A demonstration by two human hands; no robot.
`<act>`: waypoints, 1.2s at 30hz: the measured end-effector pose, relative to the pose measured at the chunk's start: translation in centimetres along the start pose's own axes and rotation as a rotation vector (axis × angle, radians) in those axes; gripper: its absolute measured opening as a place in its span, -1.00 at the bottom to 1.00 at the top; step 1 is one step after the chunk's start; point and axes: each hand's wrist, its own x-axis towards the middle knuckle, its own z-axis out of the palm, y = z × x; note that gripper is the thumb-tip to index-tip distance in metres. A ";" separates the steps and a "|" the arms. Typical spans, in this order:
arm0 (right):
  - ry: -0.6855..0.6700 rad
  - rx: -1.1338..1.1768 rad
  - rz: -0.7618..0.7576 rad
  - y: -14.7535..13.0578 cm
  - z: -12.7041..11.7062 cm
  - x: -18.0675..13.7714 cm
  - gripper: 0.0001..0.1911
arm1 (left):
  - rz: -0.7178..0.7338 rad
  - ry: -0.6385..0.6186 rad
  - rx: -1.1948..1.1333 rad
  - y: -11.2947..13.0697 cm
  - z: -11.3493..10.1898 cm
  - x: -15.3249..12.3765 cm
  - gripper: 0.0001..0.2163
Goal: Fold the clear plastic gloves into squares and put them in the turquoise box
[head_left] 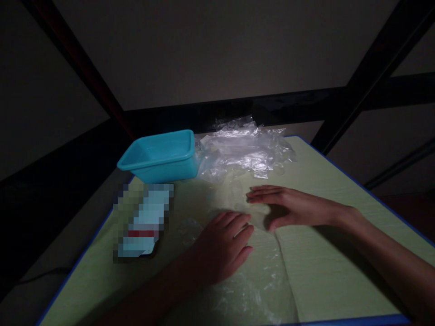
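Observation:
A clear plastic sheet or bag (261, 276) lies flat on the pale green table (340, 190). My left hand (224, 242) rests palm down on it near the table's middle, fingers together. My right hand (288, 206) lies flat on the same film just beyond, fingers stretched out to the left. Neither hand grips anything that I can see. The fingertips of both hands are close together.
A turquoise plastic tub (161, 156) stands at the far left of the table. Beside it is a crumpled heap of clear plastic bags (243, 149). A blurred-out flat object (142, 219) lies at the left. Dark frame bars surround the table; the room is dim.

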 end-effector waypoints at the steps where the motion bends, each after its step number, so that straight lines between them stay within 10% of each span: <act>1: -0.015 -0.005 0.010 0.1 0.1 0.0 -0.29 | 0.000 0.001 -0.001 0.0 0.0 0.0 -0.77; 26: -0.085 0.030 0.080 0.4 0.0 -0.7 -0.02 | -0.111 0.008 0.032 -0.3 0.4 0.1 -0.81; 36: 0.070 -0.012 0.062 -0.1 0.0 -0.5 -0.28 | -0.170 0.126 0.150 -0.8 0.5 -0.3 -0.81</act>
